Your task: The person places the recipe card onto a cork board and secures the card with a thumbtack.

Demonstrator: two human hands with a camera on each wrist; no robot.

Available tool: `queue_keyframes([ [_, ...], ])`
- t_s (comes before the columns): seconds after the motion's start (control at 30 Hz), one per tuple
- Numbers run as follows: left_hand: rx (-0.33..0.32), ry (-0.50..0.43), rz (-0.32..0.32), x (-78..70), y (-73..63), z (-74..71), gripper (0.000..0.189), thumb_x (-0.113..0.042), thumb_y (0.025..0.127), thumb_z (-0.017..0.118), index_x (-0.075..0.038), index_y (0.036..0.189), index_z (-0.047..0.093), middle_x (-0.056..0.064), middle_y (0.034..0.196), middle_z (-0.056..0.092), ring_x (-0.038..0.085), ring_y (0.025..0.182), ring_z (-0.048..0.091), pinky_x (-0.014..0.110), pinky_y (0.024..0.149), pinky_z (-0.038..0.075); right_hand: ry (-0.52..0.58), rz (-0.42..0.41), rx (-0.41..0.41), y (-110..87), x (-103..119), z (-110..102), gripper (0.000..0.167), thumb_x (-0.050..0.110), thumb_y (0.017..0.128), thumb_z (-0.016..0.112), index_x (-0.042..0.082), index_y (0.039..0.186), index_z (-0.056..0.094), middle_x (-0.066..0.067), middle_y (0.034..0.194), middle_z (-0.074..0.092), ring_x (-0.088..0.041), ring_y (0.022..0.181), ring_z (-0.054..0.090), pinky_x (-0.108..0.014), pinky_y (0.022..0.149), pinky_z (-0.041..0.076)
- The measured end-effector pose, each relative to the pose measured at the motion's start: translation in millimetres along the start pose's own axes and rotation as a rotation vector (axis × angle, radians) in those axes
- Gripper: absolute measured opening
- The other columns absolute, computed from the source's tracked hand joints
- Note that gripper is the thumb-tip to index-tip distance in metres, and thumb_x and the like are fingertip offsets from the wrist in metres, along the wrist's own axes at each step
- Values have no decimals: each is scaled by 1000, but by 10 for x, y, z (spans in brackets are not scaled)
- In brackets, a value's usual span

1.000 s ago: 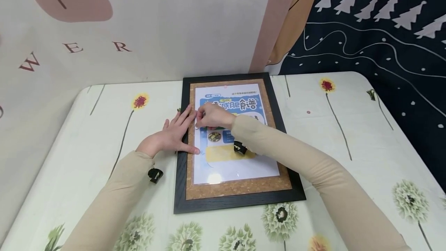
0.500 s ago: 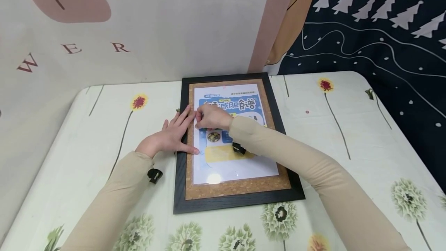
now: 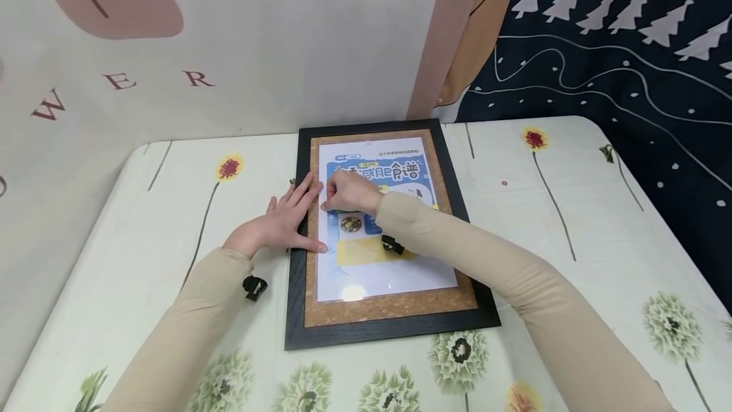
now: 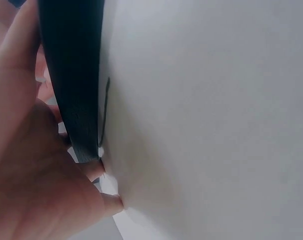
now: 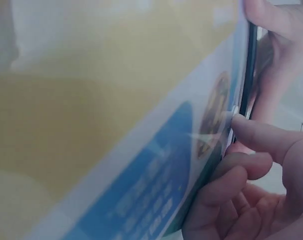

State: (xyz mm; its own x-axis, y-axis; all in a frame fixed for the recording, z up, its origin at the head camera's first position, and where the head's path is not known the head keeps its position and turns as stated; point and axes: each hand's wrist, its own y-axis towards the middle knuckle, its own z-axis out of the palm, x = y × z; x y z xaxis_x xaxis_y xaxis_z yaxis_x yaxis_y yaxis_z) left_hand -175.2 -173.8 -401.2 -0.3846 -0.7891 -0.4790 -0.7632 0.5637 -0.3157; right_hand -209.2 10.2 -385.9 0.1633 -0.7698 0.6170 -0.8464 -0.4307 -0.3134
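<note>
Spreading the fingers of the left hand (image 3: pixel 281 218) over the black-bordered corkboard (image 3: pixel 394 308), left of the picture's centre, with the thumb tip on the poster (image 3: pixel 368 252). Reaching across with the right hand (image 3: pixel 349 191), fingers curled, thumb pressing at the poster's left edge, right by a pale speck (image 5: pixel 235 110) too small to make out. Lying mid-picture, flat on the corkboard, on a flowered tablecloth (image 3: pixel 609 259).
</note>
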Motion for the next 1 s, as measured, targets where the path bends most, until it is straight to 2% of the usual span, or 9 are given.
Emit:
queue_keyframes([
  [0.23,7,4,-3,25,-2,-10,119,-54,77,76,-4,155,1,16,158,-18,53,139,-6,75,99,-1,97,78,-6,3,-14,-11,22,28,86,75,9,83,64,-3,77,61,-15,65,54,-23,58,39],
  [0.47,8,11,1,32,0,8,121,-56,76,76,-4,155,1,16,158,-18,53,139,-6,75,99,-2,182,45,31,-67,-81,-51,17,23,89,72,8,84,65,-4,82,58,-14,65,52,-23,60,41],
  [0.6,2,9,6,20,7,-3,121,-55,76,76,-3,155,1,16,158,-19,53,139,-7,75,100,-1,216,36,51,-137,-185,-113,14,22,89,71,8,87,67,-4,88,57,-13,66,52,-23,61,41],
  [0.77,3,9,-2,16,16,-10,121,-56,76,76,-4,155,-1,15,158,-19,52,139,-7,74,101,-1,265,67,43,-244,-358,-208,14,22,89,70,9,90,66,-3,81,57,-13,62,49,-25,61,39],
  [1.0,-6,-10,0,26,6,15,123,-55,75,77,-4,155,0,14,158,-20,50,140,-8,73,101,-2,297,64,1,-396,-583,-348,15,22,89,70,7,92,66,-3,77,55,-15,62,47,-26,58,37],
])
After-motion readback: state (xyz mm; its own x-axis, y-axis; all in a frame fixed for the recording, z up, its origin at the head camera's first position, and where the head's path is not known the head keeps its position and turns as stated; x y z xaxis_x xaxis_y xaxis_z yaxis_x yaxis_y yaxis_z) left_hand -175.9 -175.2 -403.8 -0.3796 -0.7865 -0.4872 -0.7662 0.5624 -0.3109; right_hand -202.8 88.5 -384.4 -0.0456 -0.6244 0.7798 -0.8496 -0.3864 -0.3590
